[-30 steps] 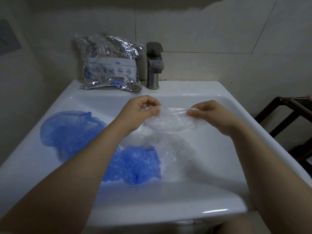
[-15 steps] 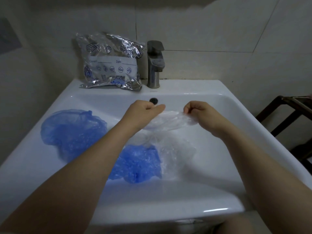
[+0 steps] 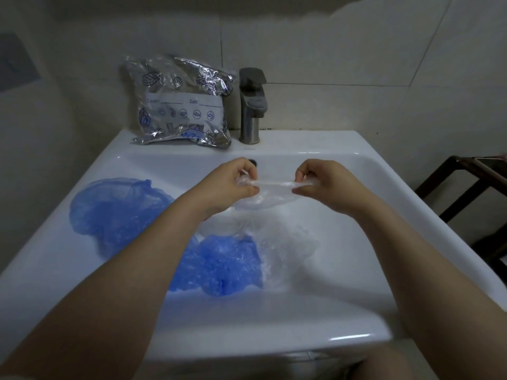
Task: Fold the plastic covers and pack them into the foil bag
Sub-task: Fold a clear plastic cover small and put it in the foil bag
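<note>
Over a white sink (image 3: 343, 144), you stretch a clear plastic cover (image 3: 270, 192) between both hands. Your left hand (image 3: 230, 185) pinches its left end with curled fingers, and your right hand (image 3: 326, 181) pinches the right end the same way, so the gathered edge runs taut between them while the rest sags toward the basin. Below it, more clear covers (image 3: 285, 242) lie crumpled beside a blue cover (image 3: 222, 266) on the basin floor. A second blue cover (image 3: 118, 207) spreads up the left slope, near the rim. The foil bag (image 3: 181, 102) stands on the back ledge against the tiled wall, just beside the tap (image 3: 251, 105). Bare basin lies to your right.
</note>
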`<state>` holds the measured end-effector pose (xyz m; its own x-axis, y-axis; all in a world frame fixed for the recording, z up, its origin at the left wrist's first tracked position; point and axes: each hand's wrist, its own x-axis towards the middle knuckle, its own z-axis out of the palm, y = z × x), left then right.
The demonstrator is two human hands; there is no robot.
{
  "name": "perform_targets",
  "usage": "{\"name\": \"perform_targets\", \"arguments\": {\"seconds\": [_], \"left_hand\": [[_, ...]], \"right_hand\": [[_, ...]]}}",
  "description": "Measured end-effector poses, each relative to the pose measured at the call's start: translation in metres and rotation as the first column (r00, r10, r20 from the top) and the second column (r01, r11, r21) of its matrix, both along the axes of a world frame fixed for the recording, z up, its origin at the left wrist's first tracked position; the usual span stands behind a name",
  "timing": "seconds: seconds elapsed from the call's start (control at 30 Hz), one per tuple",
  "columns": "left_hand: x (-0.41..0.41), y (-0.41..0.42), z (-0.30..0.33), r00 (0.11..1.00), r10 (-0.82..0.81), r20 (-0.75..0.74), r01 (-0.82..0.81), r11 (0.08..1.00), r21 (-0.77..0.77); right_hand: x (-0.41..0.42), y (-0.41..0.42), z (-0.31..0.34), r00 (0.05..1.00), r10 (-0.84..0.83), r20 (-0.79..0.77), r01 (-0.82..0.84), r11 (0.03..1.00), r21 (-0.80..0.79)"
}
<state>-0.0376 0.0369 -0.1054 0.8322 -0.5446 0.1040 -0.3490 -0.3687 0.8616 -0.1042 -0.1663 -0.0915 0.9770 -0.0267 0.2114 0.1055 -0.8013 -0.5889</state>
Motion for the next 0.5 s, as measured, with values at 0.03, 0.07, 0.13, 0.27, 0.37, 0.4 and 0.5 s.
{"name": "perform_targets", "arguments": {"seconds": [0.03,0.07,0.13,0.27,0.37,0.4,0.5], "left_hand": [[-0.001,0.0,0.0,1.0,-0.012,-0.029,0.012,1.0,0.01],[-0.001,0.0,-0.001,0.998,-0.028,-0.055,0.029,0.999,0.023],[-0.001,0.0,-0.003,0.996,-0.043,-0.078,0.048,0.997,0.056],[0.001,0.002,-0.003,0.996,-0.023,-0.088,0.026,0.999,0.035],[0.0,0.002,-0.001,0.996,-0.035,-0.085,0.032,0.998,-0.045],[0.0,0.002,0.0,0.995,-0.046,-0.088,0.04,0.997,-0.065],[-0.003,0.001,0.003,0.995,-0.076,-0.065,0.068,0.99,-0.125]], "right_hand": [[0.0,0.0,-0.001,1.0,0.004,0.007,-0.004,0.998,0.061],[0.0,-0.002,-0.003,1.0,0.006,-0.001,-0.006,0.99,0.139],[0.0,-0.007,-0.006,0.998,0.037,-0.058,-0.019,0.962,0.273],[0.001,-0.02,-0.011,0.987,0.095,-0.127,-0.035,0.911,0.412],[0.001,-0.022,-0.009,0.989,0.084,-0.122,-0.013,0.868,0.496],[0.001,-0.023,-0.008,0.989,0.084,-0.121,-0.011,0.861,0.509],[0.0,-0.024,-0.004,0.992,0.076,-0.105,-0.005,0.83,0.557]]}}
